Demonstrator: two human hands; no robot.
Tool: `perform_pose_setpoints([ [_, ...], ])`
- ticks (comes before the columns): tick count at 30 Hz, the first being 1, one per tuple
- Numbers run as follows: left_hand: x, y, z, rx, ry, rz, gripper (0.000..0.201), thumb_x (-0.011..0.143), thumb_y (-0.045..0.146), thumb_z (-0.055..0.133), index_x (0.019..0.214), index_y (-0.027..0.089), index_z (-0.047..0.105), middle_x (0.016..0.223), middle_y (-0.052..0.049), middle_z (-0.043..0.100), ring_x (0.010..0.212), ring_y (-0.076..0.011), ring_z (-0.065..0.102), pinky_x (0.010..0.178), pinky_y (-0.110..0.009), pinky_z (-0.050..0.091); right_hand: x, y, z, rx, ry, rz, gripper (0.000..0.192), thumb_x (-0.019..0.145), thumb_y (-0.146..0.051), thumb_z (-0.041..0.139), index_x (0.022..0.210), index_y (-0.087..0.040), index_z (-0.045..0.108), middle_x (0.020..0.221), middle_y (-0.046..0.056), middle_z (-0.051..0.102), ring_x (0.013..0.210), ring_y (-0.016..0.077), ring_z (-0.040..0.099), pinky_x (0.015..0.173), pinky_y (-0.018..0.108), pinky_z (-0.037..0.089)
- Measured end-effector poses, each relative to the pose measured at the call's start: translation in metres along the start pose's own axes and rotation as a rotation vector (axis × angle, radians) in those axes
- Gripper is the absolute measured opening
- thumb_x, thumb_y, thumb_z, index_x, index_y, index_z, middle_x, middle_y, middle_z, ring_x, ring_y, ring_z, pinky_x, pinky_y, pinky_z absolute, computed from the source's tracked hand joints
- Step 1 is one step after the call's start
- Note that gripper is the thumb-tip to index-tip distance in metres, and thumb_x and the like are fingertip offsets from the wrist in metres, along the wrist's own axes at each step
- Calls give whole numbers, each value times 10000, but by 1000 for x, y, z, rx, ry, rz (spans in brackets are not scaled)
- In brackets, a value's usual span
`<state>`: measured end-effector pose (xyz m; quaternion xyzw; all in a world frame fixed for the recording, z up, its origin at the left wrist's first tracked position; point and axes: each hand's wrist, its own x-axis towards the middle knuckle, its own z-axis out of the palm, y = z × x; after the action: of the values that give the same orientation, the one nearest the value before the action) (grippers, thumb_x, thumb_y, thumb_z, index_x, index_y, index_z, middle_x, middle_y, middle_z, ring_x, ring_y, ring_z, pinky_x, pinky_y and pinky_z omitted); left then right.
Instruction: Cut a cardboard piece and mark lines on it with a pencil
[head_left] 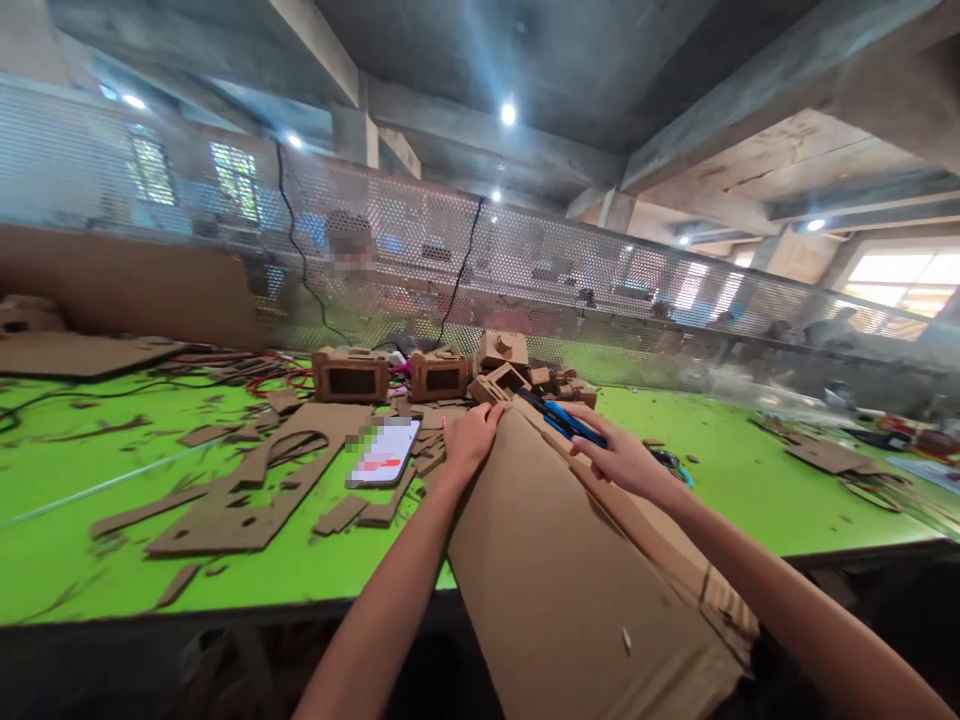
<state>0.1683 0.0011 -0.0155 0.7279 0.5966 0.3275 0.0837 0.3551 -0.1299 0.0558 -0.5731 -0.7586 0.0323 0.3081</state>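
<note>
A large brown cardboard sheet (pixel 540 540) slants from the table's edge toward me, its near end low and close to my body. At its far end my left hand (pixel 472 440) grips the left edge, fingers curled over the top. My right hand (pixel 619 455) is closed round a blue-and-black utility knife (pixel 571 422), held over the sheet's upper right edge. The knife points forward and left, toward the far corner; its blade cannot be made out. Beneath the right forearm lie further layers of cardboard (pixel 667 530).
The green table (pixel 720 490) carries a phone (pixel 384 452), a cut cardboard panel (pixel 247 500) and several scraps. Small cardboard boxes (pixel 350 375) stand at the back before a perforated metal screen (pixel 555 260). Cables (pixel 281 380) run along the left. More tools (pixel 892 435) lie far right.
</note>
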Motion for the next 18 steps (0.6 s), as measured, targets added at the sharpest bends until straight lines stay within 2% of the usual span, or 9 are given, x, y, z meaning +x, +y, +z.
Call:
perform_pose_setpoints([
  [4,1,0,2,8,0,11,511,962,538,284,995,241,698,1059,-102,729,1028,-284,653,878,-388,442,17,0,2,-130,-69,-67,462,871,-254,495,1328,-281,561,1219,60,656,870,181,657,785,329,535],
  [7,2,-1,3,15,-3,20,523,965,534,267,994,246,703,1055,-96,730,1001,-274,661,828,-358,457,23,-3,4,-234,-112,-122,451,862,-204,485,1290,-298,591,1247,29,649,1043,212,623,891,340,495],
  [9,1,-2,4,21,-6,25,520,969,523,267,993,244,705,1058,-97,729,995,-265,663,814,-341,459,25,-7,4,-302,-135,-127,440,871,-208,476,1290,-281,592,1235,43,656,1080,220,607,905,337,479],
  [12,0,-1,6,34,-13,26,504,968,514,287,992,235,706,1055,-104,730,999,-264,662,862,-352,446,31,-15,3,-377,-202,-89,441,887,-232,464,1314,-247,574,1195,74,673,1015,213,629,839,304,487],
  [15,-1,2,5,48,-17,21,511,964,529,290,994,229,704,1050,-110,730,1009,-277,657,946,-401,408,49,-28,-2,-408,-320,37,460,867,-212,462,1312,-218,576,1065,85,713,784,173,662,678,248,489],
  [18,-2,2,1,65,-14,13,527,966,536,270,1004,230,696,1058,-111,727,1026,-279,651,950,-412,407,74,-44,-6,-385,-462,132,455,828,-176,468,1260,-189,611,876,77,723,576,129,617,563,227,466],
])
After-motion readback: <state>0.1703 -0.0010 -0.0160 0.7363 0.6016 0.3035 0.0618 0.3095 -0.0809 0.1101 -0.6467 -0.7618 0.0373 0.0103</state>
